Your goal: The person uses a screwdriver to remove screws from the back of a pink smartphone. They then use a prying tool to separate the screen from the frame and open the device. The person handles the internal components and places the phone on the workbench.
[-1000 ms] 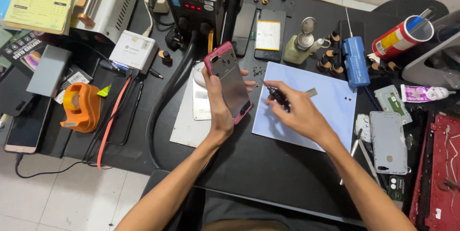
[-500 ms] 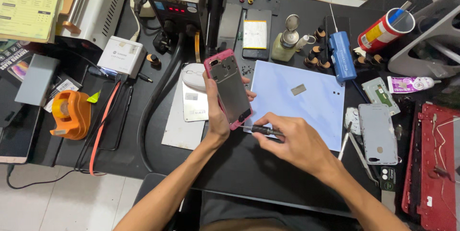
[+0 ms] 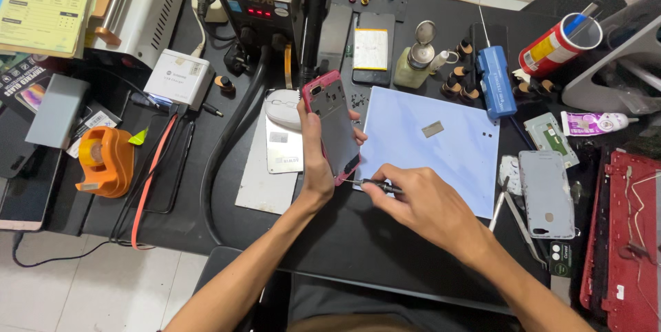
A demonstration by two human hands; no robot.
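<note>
— What are the hands on right now?

— The left hand (image 3: 318, 167) is wrapped around a phone with a pink frame (image 3: 334, 125), holding it tilted up off the black work table (image 3: 358, 249) with its opened back facing the camera. Thumb on one long edge, fingers on the other — clamped on it firmly.

— And the other one?

— The right hand (image 3: 427, 208) is pinched shut on a slim dark screwdriver (image 3: 377, 184). Its tip points at the lower corner of the phone, right beside the left palm. Whether the tip actually touches the frame, I cannot tell.

— So the hands are together?

— Close together, yes, meeting at the bottom end of the phone, over the near left corner of a pale blue mat (image 3: 430, 146).

— What lies around them?

— A small grey metal piece (image 3: 432, 129) sits on the mat. To the left of the phone there is a flat silver plate (image 3: 265, 184) with a white mouse (image 3: 284, 108) at its top edge. Right of the mat lies a grey phone back cover (image 3: 547, 193), with tweezers (image 3: 513, 218) just beside it. Behind the mat stand a blue tool (image 3: 496, 80), a pump bottle (image 3: 416, 60) and a red can holding pens (image 3: 559, 46). Far left, well apart from the hands, an orange tape dispenser (image 3: 103, 162).
</note>
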